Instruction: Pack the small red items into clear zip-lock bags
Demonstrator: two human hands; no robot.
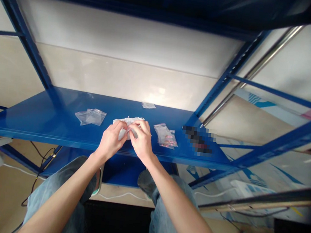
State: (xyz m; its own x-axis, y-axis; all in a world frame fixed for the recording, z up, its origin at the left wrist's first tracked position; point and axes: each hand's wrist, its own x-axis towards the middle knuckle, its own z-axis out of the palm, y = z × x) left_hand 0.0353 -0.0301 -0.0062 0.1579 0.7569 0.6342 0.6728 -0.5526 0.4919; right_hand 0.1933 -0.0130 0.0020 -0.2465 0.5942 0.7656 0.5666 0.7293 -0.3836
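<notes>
The left hand [110, 140] and the right hand [141, 139] are both closed narrow, each with thumb and fingertips pinched on a crumpled white translucent plastic packet [127, 125]. The two pinches sit just beside each other, and the hands nearly touch. The hands hide exactly where the fingertips bear on the material. This close, opposed pinch is judged suitable for film this thin, as it keeps the material gathered between both hands and clear of the steel beneath.

The packet's long axis runs roughly parallel to the shelf's front edge, left to right, rising slightly to the right. Its upper margin shows above the hands. It sits near the front edge of a glossy blue painted steel shelf [29, 125], about midway along.

To the left, well apart from the left hand, lies a flat clear zip-top plastic bag [90, 116]. Near the right hand lies a small stack of clear zip-top plastic bags with red-marked contents [165, 136]. A small folded clear plastic bag [148, 105] lies at the rear edge. Toward the right end, a pixelated object [198, 140] cannot be identified. Below the shelf are the person's pale blue denim jeans [170, 224].
</notes>
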